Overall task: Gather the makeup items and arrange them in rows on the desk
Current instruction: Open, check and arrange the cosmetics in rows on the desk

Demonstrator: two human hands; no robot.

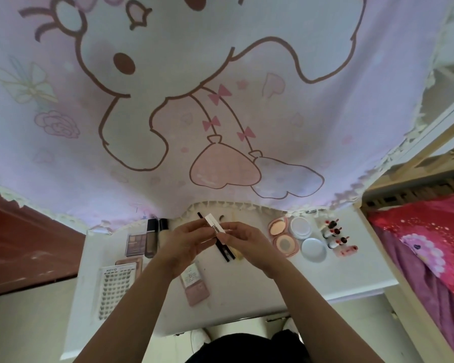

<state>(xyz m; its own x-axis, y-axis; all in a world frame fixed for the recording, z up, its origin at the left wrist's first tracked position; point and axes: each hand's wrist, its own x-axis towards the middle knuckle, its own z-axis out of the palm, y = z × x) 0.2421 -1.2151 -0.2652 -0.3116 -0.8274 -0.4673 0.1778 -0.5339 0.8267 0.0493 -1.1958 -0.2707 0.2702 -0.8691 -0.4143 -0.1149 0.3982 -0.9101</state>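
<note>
Two hands meet above the middle of the tabletop (pixel 325 279). The left hand (pixel 186 243) and the right hand (pixel 248 241) both pinch a small white stick (pixel 215 224) at their fingertips, its far end tilted left. Under it a black pen (pixel 227 254) lies on the tabletop. At the left sit a palette (pixel 136 244), dark bottles (pixel 151 238) and a lash tray (pixel 118 289). A pink case (pixel 197 288) lies beside the left forearm. At the right are an open compact (pixel 281 235), a white jar (pixel 300 227), a round lid (pixel 313 249) and small bottles (pixel 333 234). A cartoon curtain (pixel 220 100) hangs over the far edge.

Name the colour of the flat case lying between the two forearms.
The flat case is dusty pink with a white label; head view.
</note>
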